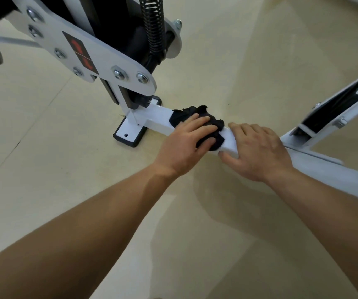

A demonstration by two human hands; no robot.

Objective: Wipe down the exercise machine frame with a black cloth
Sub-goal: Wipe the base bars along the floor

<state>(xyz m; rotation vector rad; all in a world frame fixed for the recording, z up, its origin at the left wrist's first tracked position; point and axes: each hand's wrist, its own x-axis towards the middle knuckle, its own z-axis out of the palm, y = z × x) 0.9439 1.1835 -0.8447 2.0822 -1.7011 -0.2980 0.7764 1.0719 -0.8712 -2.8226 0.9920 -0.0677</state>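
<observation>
Tile floor (44,169); white base bar (158,117) runs foot plate (128,132) to near-right. L hand (184,143) fingers curled on black cloth (186,114) atop bar; R hand (257,149) clamps bar just beside.

Soft, fairly bright, diffuse light. On the glossy pale cream tiled floor (249,61), faint, blurred shadows of the forearms pool just nearer than the right hand (260,152) and left hand (184,145). The crumpled black cloth (195,114) the left hand grips reads as near-solid black. The white painted square steel bar (230,141) the right hand holds is almost blown out. Beyond the left hand, silver hexagonal bolts (141,78) glint. Wide-angle bending stretches both forearms and curves the floor's far edges.
</observation>
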